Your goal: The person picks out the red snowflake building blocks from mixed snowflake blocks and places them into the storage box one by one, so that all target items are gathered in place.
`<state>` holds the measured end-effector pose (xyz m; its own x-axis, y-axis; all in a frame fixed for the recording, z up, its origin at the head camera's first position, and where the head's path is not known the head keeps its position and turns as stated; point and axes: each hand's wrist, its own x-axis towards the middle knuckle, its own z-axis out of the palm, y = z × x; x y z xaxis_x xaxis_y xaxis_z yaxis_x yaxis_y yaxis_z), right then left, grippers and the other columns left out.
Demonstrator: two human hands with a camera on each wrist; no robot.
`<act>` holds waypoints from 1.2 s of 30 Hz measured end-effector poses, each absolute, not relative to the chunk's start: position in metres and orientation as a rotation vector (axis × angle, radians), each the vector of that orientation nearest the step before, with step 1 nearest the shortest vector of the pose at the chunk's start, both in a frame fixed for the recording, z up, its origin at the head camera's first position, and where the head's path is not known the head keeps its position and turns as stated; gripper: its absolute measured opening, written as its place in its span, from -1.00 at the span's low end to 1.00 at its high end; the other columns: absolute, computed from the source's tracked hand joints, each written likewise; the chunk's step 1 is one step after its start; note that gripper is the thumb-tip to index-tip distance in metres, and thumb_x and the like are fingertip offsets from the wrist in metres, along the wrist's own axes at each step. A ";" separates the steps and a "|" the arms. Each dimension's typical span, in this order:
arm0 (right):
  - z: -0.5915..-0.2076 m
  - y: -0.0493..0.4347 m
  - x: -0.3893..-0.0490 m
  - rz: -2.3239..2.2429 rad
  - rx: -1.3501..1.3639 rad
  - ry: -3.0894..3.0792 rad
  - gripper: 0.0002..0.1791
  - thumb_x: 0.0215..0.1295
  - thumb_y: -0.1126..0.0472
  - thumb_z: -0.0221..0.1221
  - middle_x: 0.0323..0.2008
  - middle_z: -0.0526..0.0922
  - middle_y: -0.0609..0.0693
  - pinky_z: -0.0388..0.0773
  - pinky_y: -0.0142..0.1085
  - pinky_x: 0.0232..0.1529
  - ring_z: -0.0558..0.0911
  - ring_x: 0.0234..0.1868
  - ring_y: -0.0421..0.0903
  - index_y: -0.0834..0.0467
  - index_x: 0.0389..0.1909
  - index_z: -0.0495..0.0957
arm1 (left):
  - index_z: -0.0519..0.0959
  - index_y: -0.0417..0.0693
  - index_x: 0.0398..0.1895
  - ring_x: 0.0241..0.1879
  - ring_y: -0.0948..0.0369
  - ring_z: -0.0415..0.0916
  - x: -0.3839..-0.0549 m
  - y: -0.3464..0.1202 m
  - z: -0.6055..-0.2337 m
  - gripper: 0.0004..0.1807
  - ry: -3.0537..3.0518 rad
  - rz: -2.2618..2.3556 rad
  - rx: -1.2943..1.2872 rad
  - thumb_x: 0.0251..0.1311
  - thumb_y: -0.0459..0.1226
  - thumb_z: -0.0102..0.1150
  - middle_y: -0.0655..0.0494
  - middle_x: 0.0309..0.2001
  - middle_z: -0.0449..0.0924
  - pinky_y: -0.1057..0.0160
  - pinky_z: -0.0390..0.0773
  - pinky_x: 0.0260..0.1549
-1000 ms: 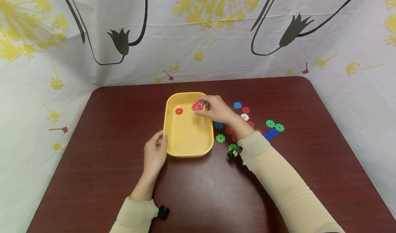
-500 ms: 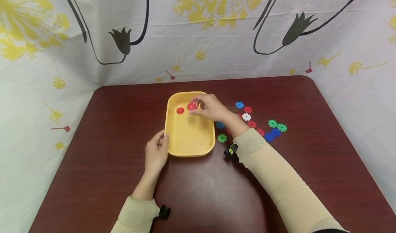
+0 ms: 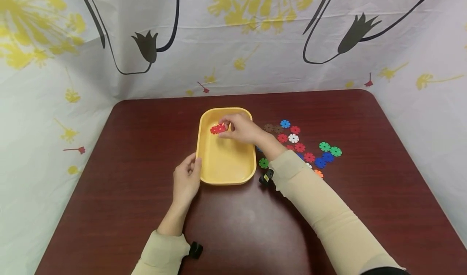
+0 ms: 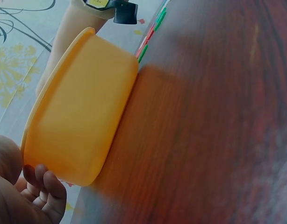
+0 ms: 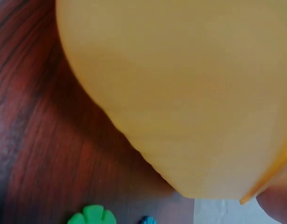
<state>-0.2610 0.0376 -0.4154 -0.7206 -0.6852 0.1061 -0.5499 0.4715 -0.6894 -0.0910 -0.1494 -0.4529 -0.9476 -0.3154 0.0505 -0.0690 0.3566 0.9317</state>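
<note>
A yellow tray point(image 3: 228, 165) stands on the dark red table. My left hand point(image 3: 186, 181) grips its left rim near the front corner; in the left wrist view that hand's fingers point(image 4: 54, 186) curl by the tray's outer wall point(image 4: 82, 107). Over the tray's far half, my right hand point(image 3: 238, 129) pinches a red notched plastic disc point(image 3: 221, 128) between thumb and finger. A second red disc point(image 3: 213, 130) is at its left, overlapping it in the head view; whether the two are joined I cannot tell. In the right wrist view the tray's wall point(image 5: 181, 93) hides most of the right hand.
Right of the tray lie several loose notched discs: red point(image 3: 309, 157), blue point(image 3: 285, 123), brown point(image 3: 268, 128), white point(image 3: 293, 138), green point(image 3: 335, 151) and orange point(image 3: 318, 173). My right forearm point(image 3: 328, 214) passes over some of them. A patterned cloth point(image 3: 233, 44) hangs behind the table.
My right hand has moved left over the tray, bringing the pinched red disc up to the other red disc. The left hand keeps its grip on the rim.
</note>
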 end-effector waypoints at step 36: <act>-0.434 0.008 -0.272 -0.814 -1.050 2.559 -0.70 0.24 0.11 0.43 -0.54 0.51 -0.04 0.36 -0.33 -0.41 0.45 -0.51 -0.16 0.17 -0.10 0.65 | 0.61 -0.24 0.20 -0.72 0.31 0.24 -0.092 -0.150 -0.453 -0.65 -2.408 -1.637 0.332 0.47 -0.25 0.11 0.10 -0.61 0.38 0.41 0.25 -0.73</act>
